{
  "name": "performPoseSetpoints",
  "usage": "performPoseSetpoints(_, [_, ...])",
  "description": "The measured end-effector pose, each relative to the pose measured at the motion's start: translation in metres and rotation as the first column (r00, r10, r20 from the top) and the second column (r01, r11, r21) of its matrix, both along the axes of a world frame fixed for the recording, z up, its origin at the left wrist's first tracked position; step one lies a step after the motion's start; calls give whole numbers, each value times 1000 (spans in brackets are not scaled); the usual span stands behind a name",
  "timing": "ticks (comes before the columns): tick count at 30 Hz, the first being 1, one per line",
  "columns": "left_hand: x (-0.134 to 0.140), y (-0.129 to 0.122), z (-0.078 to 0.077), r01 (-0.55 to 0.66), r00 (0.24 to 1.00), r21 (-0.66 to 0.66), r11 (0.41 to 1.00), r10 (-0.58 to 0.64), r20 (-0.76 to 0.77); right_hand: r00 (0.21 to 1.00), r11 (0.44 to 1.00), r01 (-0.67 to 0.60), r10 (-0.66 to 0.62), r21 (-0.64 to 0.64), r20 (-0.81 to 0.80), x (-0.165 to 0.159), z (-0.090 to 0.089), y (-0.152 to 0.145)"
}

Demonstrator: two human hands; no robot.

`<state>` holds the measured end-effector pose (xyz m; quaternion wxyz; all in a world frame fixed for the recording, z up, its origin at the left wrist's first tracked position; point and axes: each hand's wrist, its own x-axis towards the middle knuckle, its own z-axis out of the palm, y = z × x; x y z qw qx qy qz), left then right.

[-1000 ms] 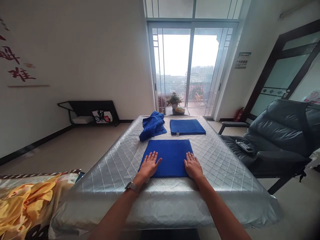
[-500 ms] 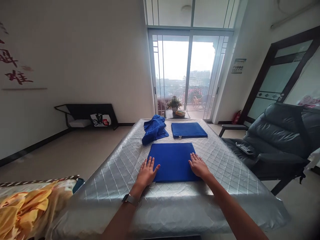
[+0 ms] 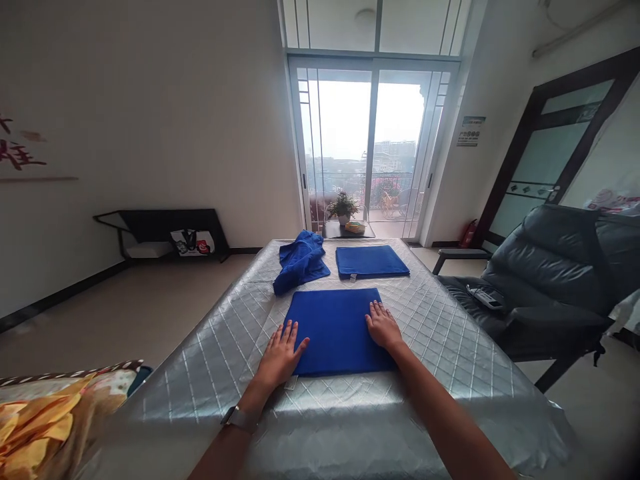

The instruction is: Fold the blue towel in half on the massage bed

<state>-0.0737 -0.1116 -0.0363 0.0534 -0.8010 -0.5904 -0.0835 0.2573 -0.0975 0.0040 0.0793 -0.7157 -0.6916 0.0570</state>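
The flat, rectangular blue folded cloth (image 3: pixel 337 333) lies on the near half of the silver quilted table cover (image 3: pixel 450 340). Left hand (image 3: pixel 278 355) and right hand (image 3: pixel 385 326), palms down, fingers extended, touch the cloth's opposite sides.

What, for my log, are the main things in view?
Folded cloths: 2, blue, on table
Crumpled cloth: 1, blue, table's far left
Table: 1, silver, centre
Plant: 1, green, beyond table
Sliding door: 1, grey, ahead
Side door: 1, brown, right
Armchair: 1, dark grey, right
Extinguisher: 1, red, right
Rack: 1, black, left
Fabric heap: 1, yellow, lower left
Left hand: 1, bare, nearer cloth's left edge
Right hand: 1, bare, nearer cloth's right edge
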Motion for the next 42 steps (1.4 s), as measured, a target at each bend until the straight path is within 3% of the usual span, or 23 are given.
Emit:
performPoseSetpoints(3, [2, 4, 13, -75, 997, -128, 989, 71, -39, 1000, 1000, 5, -5, 12, -12, -1, 2, -2])
performPoseSetpoints(6, [28, 9, 33, -114, 993, -111, 987, 110, -41, 1000, 1000, 15, -14, 16, -18, -3, 4, -3])
performPoseSetpoints(8, [65, 13, 46, -34, 999, -76, 997, 34, 1, 1000, 1000, 11, -10, 21, -22, -3, 5, -3])
performPoseSetpoints(10, [112, 15, 54, 133, 990, -76, 988, -129, 59, 1000, 1000, 7, -6, 24, -21, -2, 5, -4])
performPoseSetpoints(13, [179, 19, 56, 369, 923, -65, 927, -358, 145, 1000, 1000, -21, 21, 16, 0, 2, 3, -6])
performPoseSetpoints(15, [208, 21, 51, 425, 894, -60, 903, -408, 188, 999, 999, -50, 49, 9, 17, 5, 2, -7])
performPoseSetpoints(17, [218, 24, 45, 400, 901, -77, 913, -377, 216, 998, 998, -61, 60, 10, 20, 6, 1, -7])
performPoseSetpoints(21, [189, 35, 34, 291, 944, -106, 951, -267, 195, 1000, 999, -21, 21, 30, -4, 3, 1, -5])
performPoseSetpoints(26, [105, 49, 29, 97, 992, -141, 985, -84, 90, 1000, 999, 0, 1, 46, -21, 0, 1, -3])
performPoseSetpoints(31, [32, 56, 19, -52, 998, -94, 994, 56, 37, 1000, 999, 5, -5, 37, -6, 1, 0, -1])
performPoseSetpoints(34, [16, 55, 14, -85, 995, -79, 993, 88, 42, 1000, 1000, 9, -9, 26, 2, 1, 0, 0])
performPoseSetpoints(42, [21, 48, 24, -95, 991, -105, 990, 104, 82, 999, 999, 12, -10, -37, 42, -1, 8, -1])
